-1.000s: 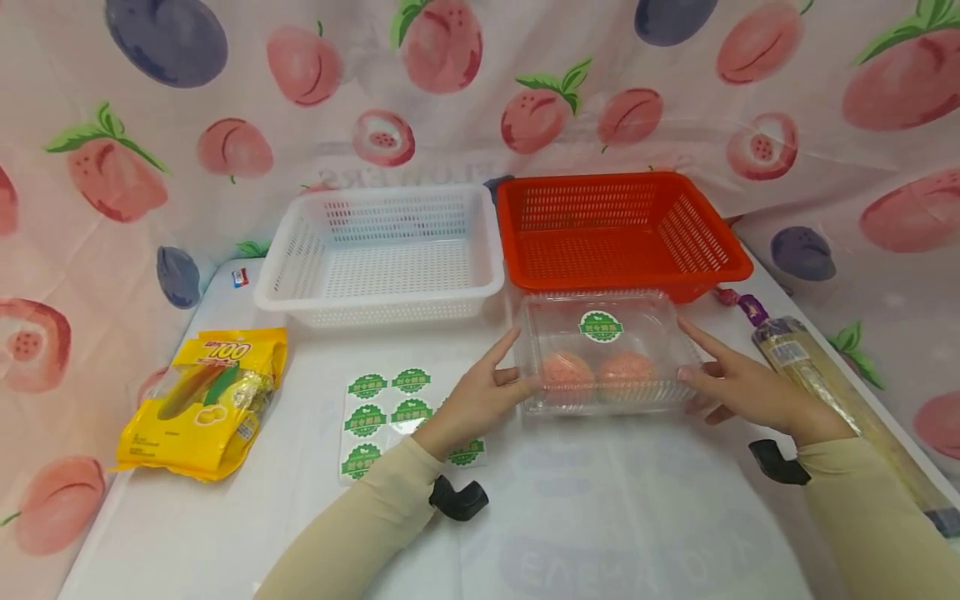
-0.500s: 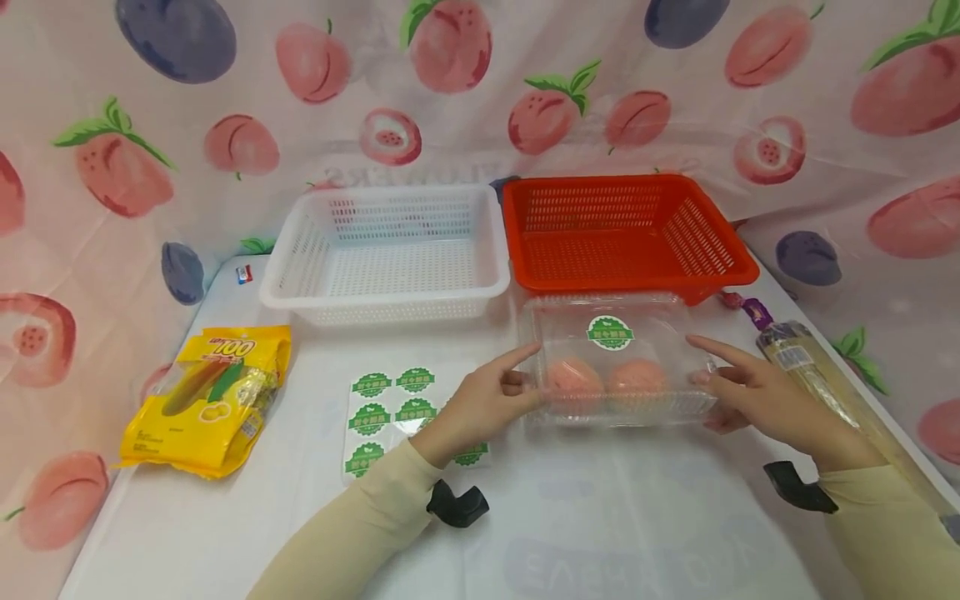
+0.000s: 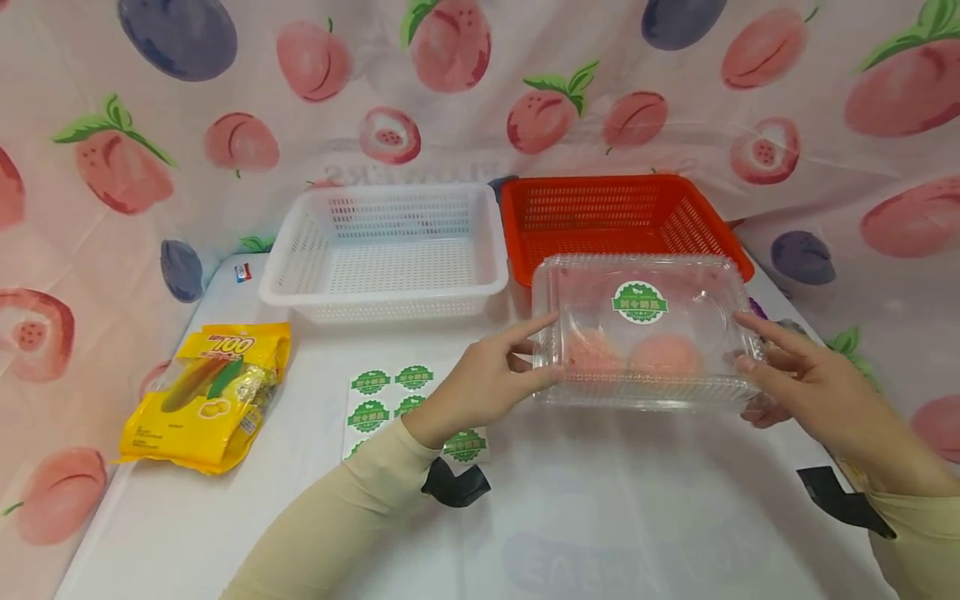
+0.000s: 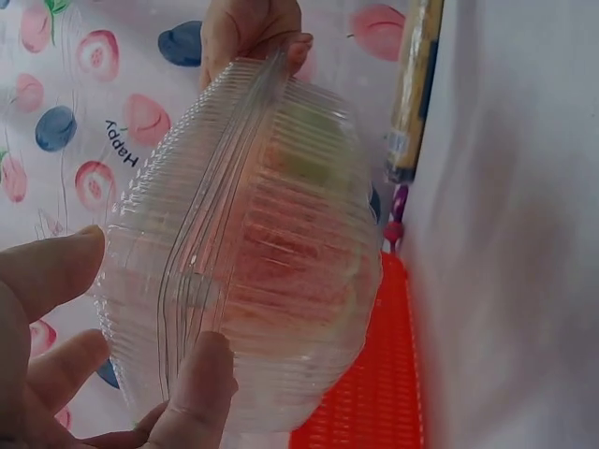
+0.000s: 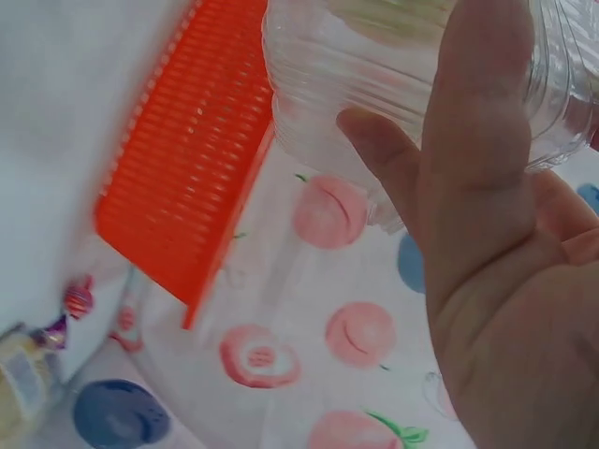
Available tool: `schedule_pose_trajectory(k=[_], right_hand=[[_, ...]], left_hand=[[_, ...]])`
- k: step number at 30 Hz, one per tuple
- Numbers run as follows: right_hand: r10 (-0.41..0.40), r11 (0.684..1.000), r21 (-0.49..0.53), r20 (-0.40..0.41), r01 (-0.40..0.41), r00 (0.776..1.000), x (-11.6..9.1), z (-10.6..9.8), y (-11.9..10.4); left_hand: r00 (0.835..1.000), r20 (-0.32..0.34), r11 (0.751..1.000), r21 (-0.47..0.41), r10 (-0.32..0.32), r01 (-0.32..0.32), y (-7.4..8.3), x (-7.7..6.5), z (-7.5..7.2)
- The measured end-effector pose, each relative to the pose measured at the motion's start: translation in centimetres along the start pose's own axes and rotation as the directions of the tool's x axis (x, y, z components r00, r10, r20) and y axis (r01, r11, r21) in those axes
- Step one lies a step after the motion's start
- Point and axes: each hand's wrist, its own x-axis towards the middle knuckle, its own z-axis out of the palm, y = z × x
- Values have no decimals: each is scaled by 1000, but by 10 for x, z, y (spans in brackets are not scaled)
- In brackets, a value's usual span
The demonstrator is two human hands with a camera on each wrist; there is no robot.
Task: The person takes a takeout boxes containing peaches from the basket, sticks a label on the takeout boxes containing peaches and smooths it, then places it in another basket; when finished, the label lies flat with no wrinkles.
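Observation:
A clear plastic clamshell box (image 3: 697,304) with a ribbed rim is held up in front of the red basket. Its lid bears a round green sticker (image 3: 639,302), and two pinkish-orange round things (image 3: 665,360) show through it. My left hand (image 3: 491,379) grips the box's left side, thumb low and index finger higher. Opposite it, my right hand (image 3: 832,392) grips the right side. The left wrist view shows the ribbed box (image 4: 225,234) from its end, its rims together. In the right wrist view, the right-hand fingers (image 5: 477,122) lie against the box wall.
A white basket (image 3: 382,304) stands at the back, beside the red basket (image 3: 517,250). Left lies a yellow snack bag (image 3: 180,425). A sheet of green stickers (image 3: 367,415) is partly under my left arm. A long wrapped package (image 4: 412,103) lies right, partly hidden.
The box has risen off the table and shifted right, toward me, now covering part of the red basket's front. Both hands have moved with it, keeping their hold on its sides.

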Motion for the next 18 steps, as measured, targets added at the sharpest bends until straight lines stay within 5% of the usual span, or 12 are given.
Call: schedule_pose_trajectory(k=[9, 18], right_hand=[[-46, 998, 41, -108, 51, 993, 32, -26, -25], [-4, 1000, 9, -108, 5, 994, 73, -51, -40]], left_hand=[[998, 58, 983, -183, 8, 3, 23, 40, -23], [1000, 21, 995, -98, -19, 21, 43, 81, -47]])
